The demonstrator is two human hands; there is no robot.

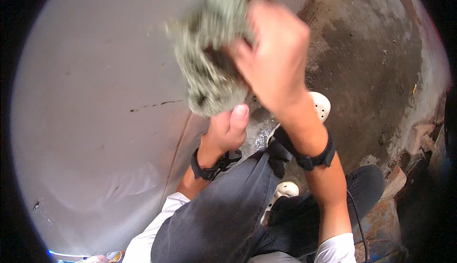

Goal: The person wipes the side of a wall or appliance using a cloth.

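Note:
A crumpled grey-green cloth [217,80], blurred by motion, hangs in front of a large grey painted panel [89,84]. My right hand [276,55] grips the cloth from its right side, fingers bent into the folds. Below the lower edge of the cloth is my left hand [228,129], its thumb pointing up. The cloth hides the left fingertips, so whether they pinch it cannot be told. Dark scratch-like marks and a brownish seam [178,145] run on the panel.
Wet, dirty concrete floor [364,66] lies to the right. My white clogs [320,105] and bent knees are close below the hands. Broken brick pieces [394,180] sit at the lower right. A thin black cable [358,223] hangs beside my right forearm.

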